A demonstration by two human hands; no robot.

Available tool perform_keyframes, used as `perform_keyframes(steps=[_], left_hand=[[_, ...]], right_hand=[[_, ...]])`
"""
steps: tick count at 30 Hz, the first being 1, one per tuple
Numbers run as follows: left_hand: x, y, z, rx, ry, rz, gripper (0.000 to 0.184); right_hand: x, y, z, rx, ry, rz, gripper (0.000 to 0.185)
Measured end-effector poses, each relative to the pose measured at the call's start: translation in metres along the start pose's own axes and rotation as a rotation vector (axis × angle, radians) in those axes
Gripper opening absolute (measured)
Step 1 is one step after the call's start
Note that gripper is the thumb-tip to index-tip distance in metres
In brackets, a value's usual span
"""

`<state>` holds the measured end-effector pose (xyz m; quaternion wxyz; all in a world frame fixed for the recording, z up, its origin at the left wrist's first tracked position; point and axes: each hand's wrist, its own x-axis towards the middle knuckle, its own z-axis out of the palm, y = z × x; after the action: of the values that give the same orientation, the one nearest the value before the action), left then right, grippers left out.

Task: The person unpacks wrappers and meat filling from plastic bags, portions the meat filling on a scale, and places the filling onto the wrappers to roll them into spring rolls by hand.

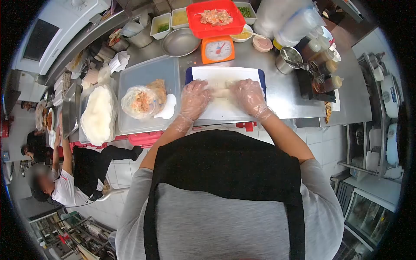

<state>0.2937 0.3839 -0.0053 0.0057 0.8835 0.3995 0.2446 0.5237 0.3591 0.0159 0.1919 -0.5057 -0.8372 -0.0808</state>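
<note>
A pale, whitish roll (222,93), like a rolled-up wrapper, lies crosswise on a white cutting board (216,113) with dark blue ends. My left hand (195,99), in a clear plastic glove, has its fingers curled at the roll's left end. On the other end, the curled fingers of my gloved right hand (249,96) press down. My fingertips are partly hidden by the backs of my hands. Left of the board, a plastic bag of chopped orange-pink filling (141,103) sits on a translucent tray lid (149,69). A stack of white wrapper sheets (99,113) lies beyond it.
An orange kitchen scale (217,51) stands behind the board, below a red tray (199,29) of chopped filling. A metal bowl (181,42) is beside it. Sauce bottles (331,67) and a metal container (286,65) stand at right. Another person (71,188) is at far left.
</note>
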Motion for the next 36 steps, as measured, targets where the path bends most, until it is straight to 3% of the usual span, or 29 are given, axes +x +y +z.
perform_keyframes(steps=[4,7,10,16,19,22,25,28,31,32,34,36], left_hand=[[0.013,-0.003,0.001,0.092,-0.079,-0.095,0.024],[0.022,0.005,-0.009,0.124,-0.044,-0.102,0.026],[0.027,0.008,-0.004,0.143,-0.079,-0.045,0.027],[0.048,-0.004,0.01,0.14,-0.051,-0.183,0.023],[0.056,-0.01,0.017,0.162,0.045,-0.052,0.023],[0.076,-0.018,0.026,0.171,0.029,-0.182,0.022],[0.096,-0.027,0.025,0.225,-0.119,-0.273,0.022],[0.099,-0.034,0.023,0.16,-0.093,-0.235,0.025],[0.096,-0.016,0.015,-0.102,-0.117,0.019,0.041],[0.094,-0.007,0.013,-0.222,-0.108,0.138,0.049],[0.089,0.016,0.023,-0.331,-0.038,0.145,0.057],[0.082,0.028,0.022,-0.423,-0.054,0.073,0.045]], right_hand=[[-0.002,0.003,0.015,0.042,0.153,-0.045,0.014],[0.008,0.016,0.023,-0.016,-0.114,0.014,0.012],[0.018,0.02,0.028,-0.051,-0.116,0.042,0.011],[0.011,0.019,0.026,0.075,0.207,-0.01,0.015],[0.029,0.027,0.03,-0.005,-0.228,0.152,0.021],[0.038,0.037,0.018,0.042,-0.216,0.159,0.025],[0.025,0.049,0.007,0.178,0.036,0.173,0.025],[0.012,0.075,0.005,0.139,0.192,-0.009,0.023],[0.011,0.078,-0.002,0.191,-0.213,0.192,0.025],[0.014,0.075,-0.006,0.159,-0.214,0.162,0.023],[0.022,0.059,-0.027,0.265,-0.093,0.177,0.022],[0.027,0.042,-0.047,0.397,-0.006,0.123,0.029]])
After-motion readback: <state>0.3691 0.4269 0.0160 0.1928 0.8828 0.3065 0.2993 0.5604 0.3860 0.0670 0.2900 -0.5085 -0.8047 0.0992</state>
